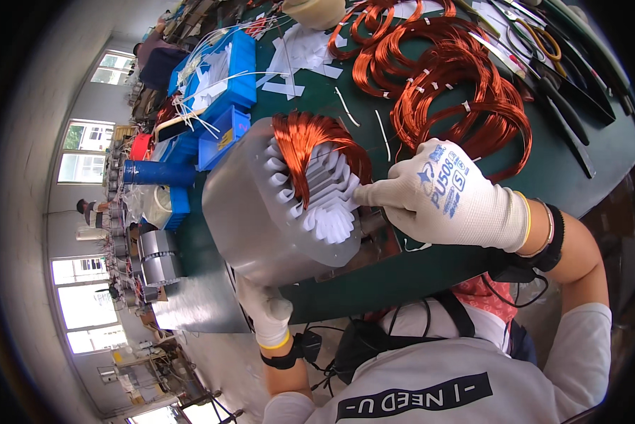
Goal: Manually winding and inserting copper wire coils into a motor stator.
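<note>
A grey motor stator core point(254, 205) lies on its side on the green table, its bore facing right. White paper slot liners point(329, 225) stick out around its inner rim, and copper wire coils point(305, 145) fill the upper slots. My right hand point(448, 194), in a white glove, reaches in from the right. Its index finger is stretched out with the tip at the liners' right edge; the other fingers are curled under and partly hidden. My left hand point(266, 311), also gloved, is at the core's lower near side, its fingers mostly hidden.
Loose copper wire coils point(438, 78) lie at the far right, beside scissors point(544, 42) and dark-handled tools point(565, 113). Blue bins point(236, 67) with white paper strips and sleeving stand at the back left. A blue cylinder point(158, 173) and another metal core point(160, 258) are farther left.
</note>
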Available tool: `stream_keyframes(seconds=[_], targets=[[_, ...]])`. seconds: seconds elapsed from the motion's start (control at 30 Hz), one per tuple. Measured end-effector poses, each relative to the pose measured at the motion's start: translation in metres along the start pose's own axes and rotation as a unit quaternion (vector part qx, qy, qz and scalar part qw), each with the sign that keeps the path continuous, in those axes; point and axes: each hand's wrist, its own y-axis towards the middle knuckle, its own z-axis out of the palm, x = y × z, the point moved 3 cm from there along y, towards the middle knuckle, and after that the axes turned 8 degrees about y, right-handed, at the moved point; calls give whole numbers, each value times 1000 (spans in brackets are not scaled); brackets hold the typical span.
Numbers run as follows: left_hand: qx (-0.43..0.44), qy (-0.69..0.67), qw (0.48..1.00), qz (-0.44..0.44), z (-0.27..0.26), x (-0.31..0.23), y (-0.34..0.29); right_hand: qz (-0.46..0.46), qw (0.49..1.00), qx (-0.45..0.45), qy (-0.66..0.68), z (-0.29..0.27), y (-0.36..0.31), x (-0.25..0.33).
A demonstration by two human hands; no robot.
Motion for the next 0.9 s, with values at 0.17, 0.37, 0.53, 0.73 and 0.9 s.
stream_keyframes(seconds=[0.17, 0.37, 0.53, 0.73, 0.9], targets=[[40, -179, 983, -19, 34, -8, 1, 36, 999, 8, 19, 6, -1, -7], [16, -134, 991, 21, 53, -7, -4, 57, 997, 54, 14, 9, -1, -9], [31, -90, 995, 25, 52, -26, 5, 52, 995, 42, -73, 10, -1, -4], [-52, -92, 993, -54, 42, -40, 12, 48, 993, 54, -88, 8, 1, 0], [-30, -98, 988, -113, 32, -67, 29, 60, 993, 75, -68, 6, 0, 1]])
